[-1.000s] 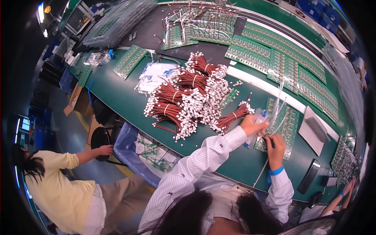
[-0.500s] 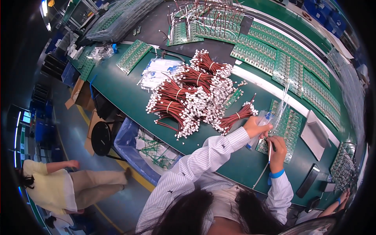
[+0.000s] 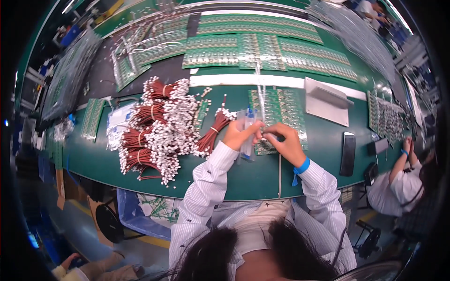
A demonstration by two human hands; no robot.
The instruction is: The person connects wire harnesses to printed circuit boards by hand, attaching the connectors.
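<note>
My left hand [image 3: 240,136] is closed around a clear plastic sleeve [image 3: 247,149] with blue parts at its ends. Close beside it, my right hand [image 3: 287,144] has thumb and forefinger pinched near the left thumb; what lies between them is too small to make out. Thin white strands [image 3: 260,89] rise from between the hands across a green circuit board panel [image 3: 293,110], which lies beneath them. A blue strap [image 3: 302,166] circles my right wrist. Left of my left hand lies a tied bundle of red-brown wires [image 3: 214,129] with white connectors.
A large pile of bundled wires [image 3: 152,114] sits at left. Rows of circuit board panels [image 3: 260,51] line the back. At right are a grey angled metal plate [image 3: 326,103], a black phone-like object [image 3: 348,152] and another person [image 3: 398,185]. A blue-lined bin [image 3: 136,213] stands below the table edge.
The view has swung to the right, so the table things appear further left. My right hand has come up close to my left; the white strip seen in its fingers no longer shows.
</note>
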